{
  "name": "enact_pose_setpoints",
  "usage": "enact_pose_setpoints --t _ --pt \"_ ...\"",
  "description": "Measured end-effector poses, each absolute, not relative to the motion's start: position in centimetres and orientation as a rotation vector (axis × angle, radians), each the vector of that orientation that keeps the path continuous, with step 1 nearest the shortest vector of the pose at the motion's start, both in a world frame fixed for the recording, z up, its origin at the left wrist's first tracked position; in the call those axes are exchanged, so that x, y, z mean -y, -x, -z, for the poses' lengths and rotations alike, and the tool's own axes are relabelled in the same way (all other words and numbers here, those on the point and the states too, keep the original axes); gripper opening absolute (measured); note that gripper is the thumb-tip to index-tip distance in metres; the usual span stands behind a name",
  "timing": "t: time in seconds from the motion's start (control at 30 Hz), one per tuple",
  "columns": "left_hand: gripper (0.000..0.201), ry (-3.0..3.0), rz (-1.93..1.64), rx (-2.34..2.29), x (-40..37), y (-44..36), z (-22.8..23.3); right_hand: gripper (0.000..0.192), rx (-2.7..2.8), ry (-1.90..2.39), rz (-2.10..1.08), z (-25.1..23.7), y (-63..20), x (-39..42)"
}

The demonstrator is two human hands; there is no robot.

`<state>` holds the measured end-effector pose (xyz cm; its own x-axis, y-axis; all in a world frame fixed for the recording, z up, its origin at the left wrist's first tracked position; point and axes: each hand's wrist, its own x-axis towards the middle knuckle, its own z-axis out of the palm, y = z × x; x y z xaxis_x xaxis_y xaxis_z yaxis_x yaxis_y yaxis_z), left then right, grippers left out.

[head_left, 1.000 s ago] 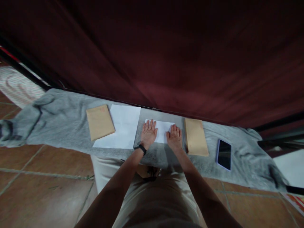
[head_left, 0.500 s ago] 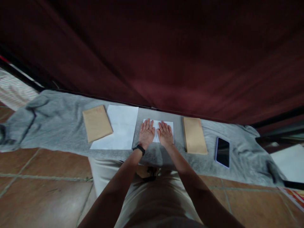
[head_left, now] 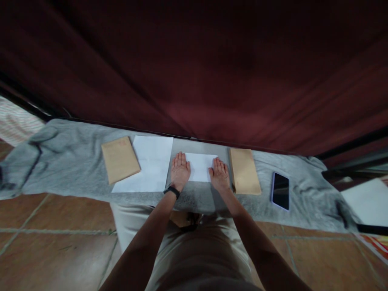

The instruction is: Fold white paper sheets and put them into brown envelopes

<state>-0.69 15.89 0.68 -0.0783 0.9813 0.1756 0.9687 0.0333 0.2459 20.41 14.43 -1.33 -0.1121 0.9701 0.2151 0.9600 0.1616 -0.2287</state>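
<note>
Two flat hands, left hand [head_left: 180, 171], right hand [head_left: 220, 175], spread apart again across folded paper [head_left: 199, 167]

On the grey cloth [head_left: 75, 169] over the counter we see a brown envelope [head_left: 120, 159] overlapping a larger white sheet [head_left: 151, 165] at the left. Another brown envelope [head_left: 244, 171] lies to the right, a dark phone [head_left: 280, 190] beyond it. A maroon curtain [head_left: 194, 68] hangs behind; terracotta floor tiles [head_left: 48, 250] lie below.
</note>
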Motion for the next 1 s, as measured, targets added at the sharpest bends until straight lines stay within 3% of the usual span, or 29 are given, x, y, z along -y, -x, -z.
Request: enact_pose_setpoints --t 0.17,0.4,1.0 --pt "0.060 -2.152 -0.523 -2.190 -15.1 -0.5 -1.2 0.060 2.110 1.848 -0.048 1.3 -20.5 -14.1" --pt "0.057 -2.389 -0.387 -1.783 -13.9 -5.4 -1.2 0.062 2.102 1.869 -0.035 1.5 -20.3 -14.3" --pt "0.064 -2.128 -0.451 -2.210 -14.5 0.7 -0.5 0.062 2.117 1.872 -0.036 1.2 -20.4 -14.0"
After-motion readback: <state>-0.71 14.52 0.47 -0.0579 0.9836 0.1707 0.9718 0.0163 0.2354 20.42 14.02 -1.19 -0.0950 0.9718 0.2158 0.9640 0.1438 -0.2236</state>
